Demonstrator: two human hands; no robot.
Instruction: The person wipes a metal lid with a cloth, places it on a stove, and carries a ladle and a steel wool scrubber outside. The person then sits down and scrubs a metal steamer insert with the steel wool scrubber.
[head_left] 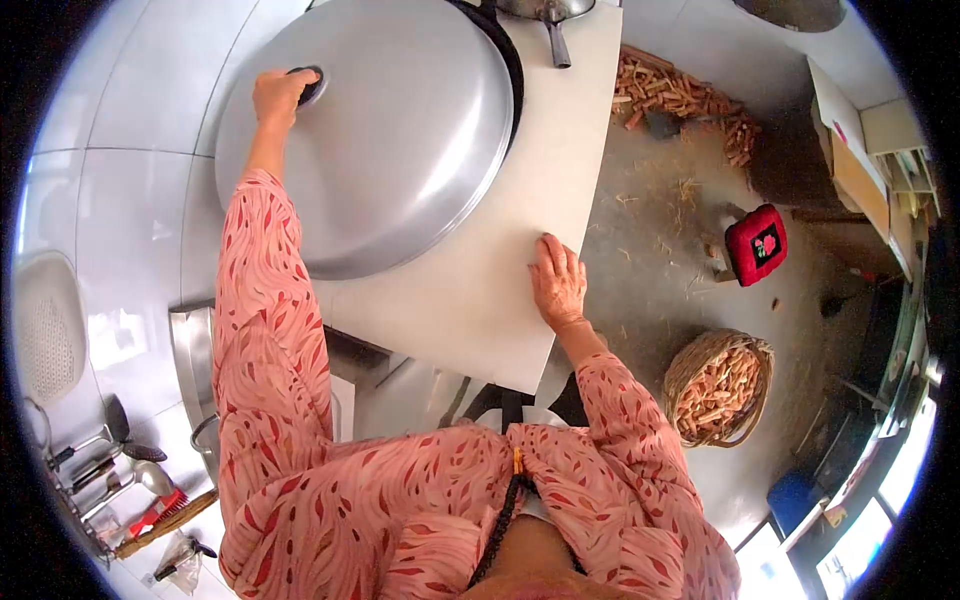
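Note:
A large silver domed lid (pixel 400 120) covers a wide dark wok (pixel 508 60) set into a cream countertop (pixel 480 260). My left hand (pixel 280 97) grips the black lid knob (pixel 306 84), fingers wrapped round it. The lid sits off to the left, so a strip of the wok's dark rim shows on the right. On the counter's right edge rests my right hand (pixel 558 282), palm down with the fingers stretched out and nothing in it.
A small pot with a handle (pixel 558 45) stands at the back of the counter. To the right on the floor are a basket of corncobs (pixel 720 390), a red-cushioned stool (pixel 757 245) and a woodpile (pixel 685 95). Utensils (pixel 120 470) hang on the tiled wall at left.

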